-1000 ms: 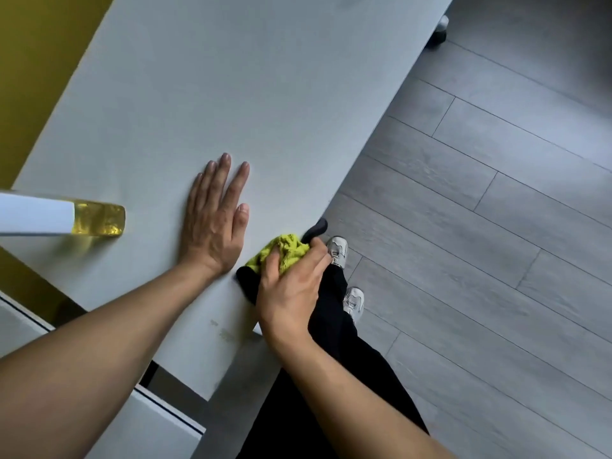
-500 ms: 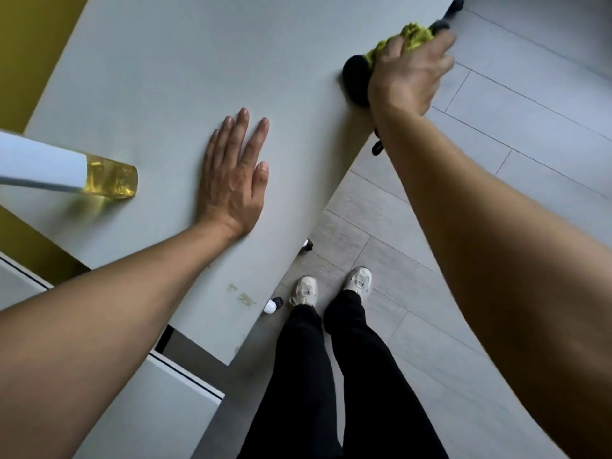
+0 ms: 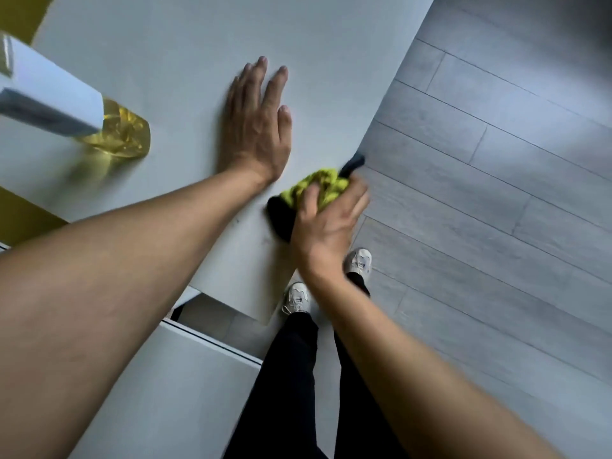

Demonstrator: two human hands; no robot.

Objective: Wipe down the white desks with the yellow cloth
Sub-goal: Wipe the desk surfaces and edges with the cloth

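Observation:
The white desk [image 3: 185,38] fills the upper left of the view. My left hand [image 3: 256,124] lies flat on its top, fingers straight and pointing away from me. My right hand [image 3: 326,223] grips the bunched yellow cloth [image 3: 326,185], which has a black underside, and holds it against the desk's right edge near the front corner. Part of the cloth is hidden under my fingers.
A spray bottle [image 3: 112,130] with yellow liquid and a white label stands on the desk at the left. A second white desk [image 3: 149,376] sits lower left, with a gap between the two. Grey plank floor [image 3: 496,193] lies to the right; my shoes [image 3: 296,298] stand by the desk corner.
My right hand has swept the cloth back along the desk's right edge, from the far end to the near corner. My left hand has stayed flat on the desk.

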